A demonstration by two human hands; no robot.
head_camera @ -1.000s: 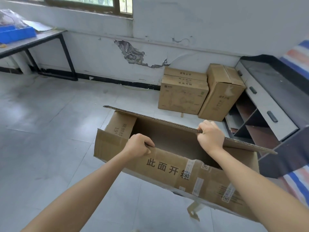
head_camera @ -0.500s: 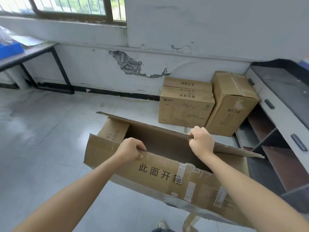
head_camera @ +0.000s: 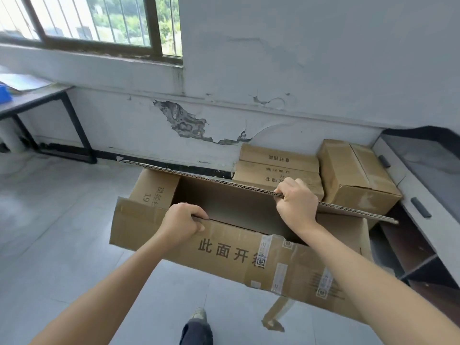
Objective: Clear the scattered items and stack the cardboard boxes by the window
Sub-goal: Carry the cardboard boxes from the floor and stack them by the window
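We have come nearer the stacked boxes (head_camera: 278, 168); placing looks close. Our left hand (head_camera: 183, 221) and right hand (head_camera: 296, 204) clutch flaps of the open box (head_camera: 224, 249).

The left hand (head_camera: 181, 224) is gripping the near flap of the open cardboard box (head_camera: 224, 250), and the right hand (head_camera: 296, 205) is gripping its far flap. Just behind the right hand, two closed boxes (head_camera: 278, 158) are lying one on the other against the wall (head_camera: 298, 70). Right of them another box (head_camera: 353, 175) is standing just beside a shelf unit (head_camera: 423, 195). Far left of the left hand a counter (head_camera: 32, 100) is standing under the window (head_camera: 99, 21). Below both hands a shoe (head_camera: 199, 314) is resting on the floor (head_camera: 49, 220).
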